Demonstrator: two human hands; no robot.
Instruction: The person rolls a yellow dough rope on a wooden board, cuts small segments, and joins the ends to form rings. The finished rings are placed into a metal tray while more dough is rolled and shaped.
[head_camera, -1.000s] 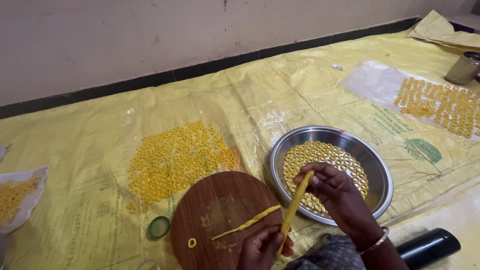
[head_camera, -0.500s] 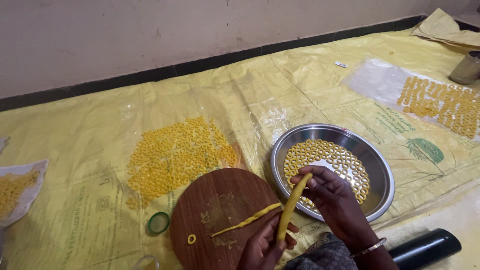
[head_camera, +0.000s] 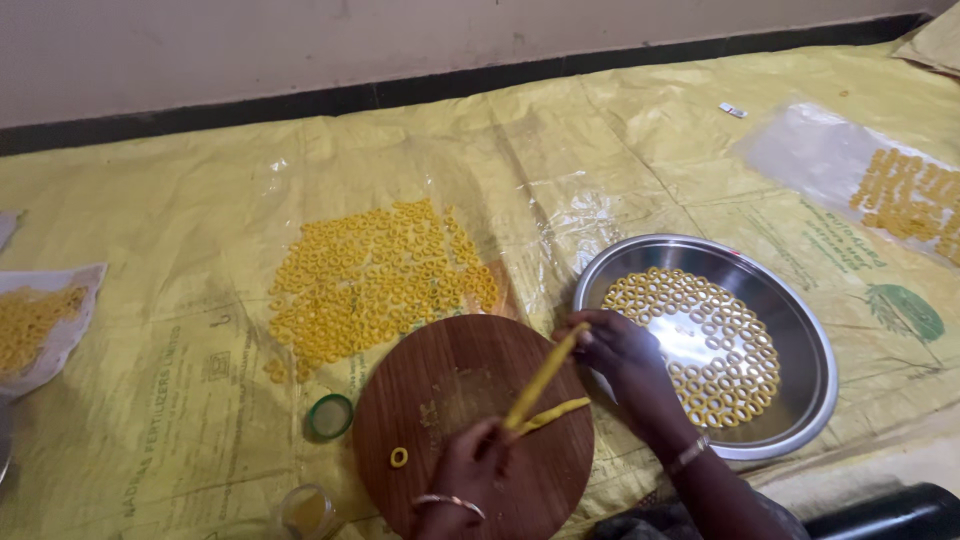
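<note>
A round wooden board (head_camera: 450, 390) lies in front of me. My right hand (head_camera: 618, 352) pinches the upper end of a long yellow dough rope (head_camera: 545, 380) above the board's right side. My left hand (head_camera: 468, 468) grips the rope's lower end near the board's front. A second, shorter dough strip (head_camera: 558, 411) lies on the board beside it. One small yellow dough ring (head_camera: 399, 457) sits on the board's left part. To the right, a steel plate (head_camera: 790, 310) holds several dough rings in rows.
Yellow woven sacking (head_camera: 200, 250) covers the floor. A spread of dough rings (head_camera: 375, 275) lies on clear plastic behind the board. A green cap (head_camera: 330, 415) and a small clear cup (head_camera: 303, 510) sit left. More rings lie far right (head_camera: 910, 195) and far left (head_camera: 30, 320).
Both hands and the dough rope have shifted left, from over the steel plate's edge onto the wooden board. The view has also panned slightly.
</note>
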